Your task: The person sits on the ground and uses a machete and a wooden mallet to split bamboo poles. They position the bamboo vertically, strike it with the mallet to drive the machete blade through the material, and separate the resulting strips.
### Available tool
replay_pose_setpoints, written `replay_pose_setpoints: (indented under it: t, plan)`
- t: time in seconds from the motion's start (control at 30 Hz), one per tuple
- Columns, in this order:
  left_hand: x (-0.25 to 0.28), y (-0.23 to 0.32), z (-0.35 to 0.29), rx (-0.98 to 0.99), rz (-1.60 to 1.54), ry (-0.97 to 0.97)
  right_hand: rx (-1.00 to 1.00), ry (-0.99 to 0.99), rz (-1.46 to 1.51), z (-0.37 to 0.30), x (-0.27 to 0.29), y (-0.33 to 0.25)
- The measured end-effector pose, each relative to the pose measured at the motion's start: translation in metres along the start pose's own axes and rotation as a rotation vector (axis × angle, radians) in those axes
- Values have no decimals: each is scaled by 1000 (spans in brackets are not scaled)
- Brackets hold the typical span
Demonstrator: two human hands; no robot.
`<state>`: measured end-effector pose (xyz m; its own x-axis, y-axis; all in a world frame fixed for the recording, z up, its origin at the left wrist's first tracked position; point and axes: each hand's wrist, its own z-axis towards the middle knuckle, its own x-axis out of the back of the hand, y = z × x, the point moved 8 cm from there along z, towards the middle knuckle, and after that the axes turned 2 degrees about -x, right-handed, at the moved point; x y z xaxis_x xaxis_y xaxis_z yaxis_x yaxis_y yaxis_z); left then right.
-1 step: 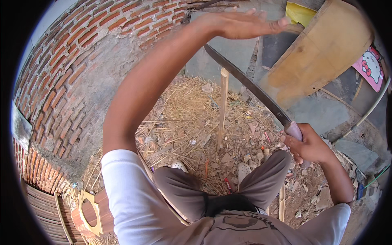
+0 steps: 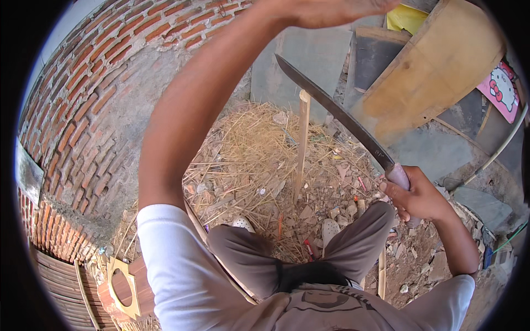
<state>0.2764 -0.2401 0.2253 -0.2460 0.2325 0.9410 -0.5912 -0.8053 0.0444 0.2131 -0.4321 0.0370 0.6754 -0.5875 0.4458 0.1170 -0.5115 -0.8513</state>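
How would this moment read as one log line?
left hand: raised, partly out of frame | right hand: gripping knife | stick: top beside knife, contact unclear

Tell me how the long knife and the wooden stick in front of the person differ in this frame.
The long knife has a dark blade, while the wooden stick is pale tan. The knife slants across the view, gripped in the right hand; the stick stands roughly upright, with no hand gripping it. The knife tapers to a point, whereas the stick's top end looks blunt. Both are long and narrow.
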Motion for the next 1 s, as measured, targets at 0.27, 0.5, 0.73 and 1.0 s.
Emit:
replay_pose_setpoints:
  t: [0.27, 0.5, 0.73, 1.0]
  plan:
    - [-101, -43, -39, 321, 202, -403, 15, -48, 32, 2, -11, 1]
    - [-46, -46, -40, 245, -139, -115, 64, -75, 33, 4, -10, -7]
    - [2, -52, -126, -43, 30, 831, 39, -43, -4, 8, -2, -5]
    - [98, 2, -138, -226, -6, 946, 8, -30, -10, 7, -8, -11]
